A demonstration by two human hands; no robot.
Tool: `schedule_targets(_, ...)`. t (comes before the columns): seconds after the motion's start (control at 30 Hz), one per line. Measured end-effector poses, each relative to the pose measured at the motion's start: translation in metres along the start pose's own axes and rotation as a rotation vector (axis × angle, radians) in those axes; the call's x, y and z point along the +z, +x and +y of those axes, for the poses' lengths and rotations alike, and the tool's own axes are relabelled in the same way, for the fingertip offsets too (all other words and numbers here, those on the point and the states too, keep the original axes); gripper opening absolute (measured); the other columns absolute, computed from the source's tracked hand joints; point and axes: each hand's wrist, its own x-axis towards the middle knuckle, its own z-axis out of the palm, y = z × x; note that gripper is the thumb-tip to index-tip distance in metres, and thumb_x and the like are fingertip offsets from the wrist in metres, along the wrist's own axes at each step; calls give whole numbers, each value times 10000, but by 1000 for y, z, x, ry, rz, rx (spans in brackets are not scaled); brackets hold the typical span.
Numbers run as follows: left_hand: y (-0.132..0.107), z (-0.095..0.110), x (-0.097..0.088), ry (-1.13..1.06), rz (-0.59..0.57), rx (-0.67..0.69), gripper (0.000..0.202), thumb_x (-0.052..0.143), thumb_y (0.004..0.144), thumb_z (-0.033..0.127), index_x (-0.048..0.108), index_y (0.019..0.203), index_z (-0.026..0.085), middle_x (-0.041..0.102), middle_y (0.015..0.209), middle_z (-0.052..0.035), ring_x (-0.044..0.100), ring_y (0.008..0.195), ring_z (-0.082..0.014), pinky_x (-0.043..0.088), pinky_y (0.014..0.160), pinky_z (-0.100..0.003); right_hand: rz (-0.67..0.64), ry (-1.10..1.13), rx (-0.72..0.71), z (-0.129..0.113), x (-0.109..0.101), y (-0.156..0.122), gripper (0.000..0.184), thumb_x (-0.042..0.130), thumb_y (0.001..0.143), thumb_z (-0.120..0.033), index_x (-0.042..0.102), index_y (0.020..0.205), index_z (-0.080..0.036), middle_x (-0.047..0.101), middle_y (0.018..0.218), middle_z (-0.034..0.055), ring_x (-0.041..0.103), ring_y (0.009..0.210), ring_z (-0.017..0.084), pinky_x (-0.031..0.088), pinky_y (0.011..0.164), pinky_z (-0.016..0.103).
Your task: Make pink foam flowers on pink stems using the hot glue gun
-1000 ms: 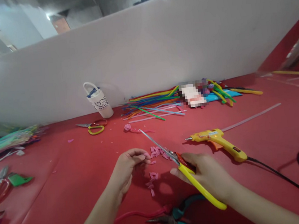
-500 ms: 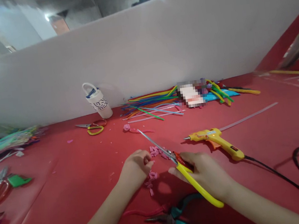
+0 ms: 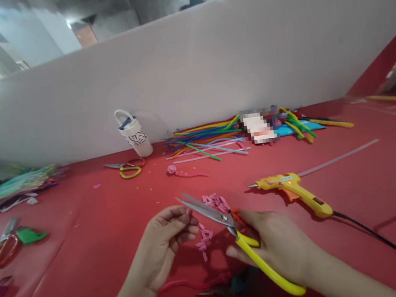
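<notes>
My right hand [image 3: 279,237] is wrapped round the yellow-and-red handles of a pair of scissors [image 3: 215,215]; the blades point up and left, slightly apart. My left hand [image 3: 169,238] pinches a small pink piece [image 3: 188,212] between thumb and forefinger, close beside the blades. Behind the blades lies a pile of short pink cut pieces [image 3: 219,201], and a second small cluster [image 3: 204,239] is between my hands. Below them are pliers with teal handles [image 3: 219,295], partly in shadow, and a pink stem [image 3: 185,283].
A yellow glue gun [image 3: 293,187] with a black cord lies at right. Further back are a pink flower on a stem [image 3: 172,170], more scissors [image 3: 128,170], a white cup [image 3: 135,139] and coloured pipe cleaners [image 3: 200,138]. Another pair of scissors [image 3: 9,241] is at far left.
My left hand has turned and drawn back from the pink pieces, now showing a small piece in its fingertips. The scissor blades have turned and parted slightly, nearer to it.
</notes>
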Motion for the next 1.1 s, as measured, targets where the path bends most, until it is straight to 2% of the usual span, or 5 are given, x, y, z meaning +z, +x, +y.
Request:
schedule_targets(0.1,-7,-1,-1,-166,-12,23,64,691,690,147,652,737,126,666,618,-7,587,503,-62,467,498,-130,-20,-55,-24,-1,6,-4,362,632,670,-518,419,645,-226,568,583,-7,475,511,163,196,483,237)
schedule_targets(0.37,-10,-2,-4,-144,-67,93,43,639,741,118,679,726,126,652,592,1,573,466,-56,442,449,-123,-69,-104,-12,1,11,-7,353,602,690,-545,457,669,-224,632,649,29,550,562,207,190,483,250)
schedule_targets(0.67,-9,0,-5,-9,6,109,64,675,700,178,680,695,115,649,552,-11,563,427,-77,448,431,-158,-101,-89,2,1,12,-5,332,590,697,-518,444,639,-225,612,612,18,509,518,177,183,475,249)
schedule_targets(1.1,-9,1,-8,33,-4,96,109,690,689,212,662,638,120,655,528,-20,574,413,-94,445,413,-169,-118,-81,-9,4,11,-8,379,544,726,-567,455,607,-219,592,559,21,461,452,151,186,447,245)
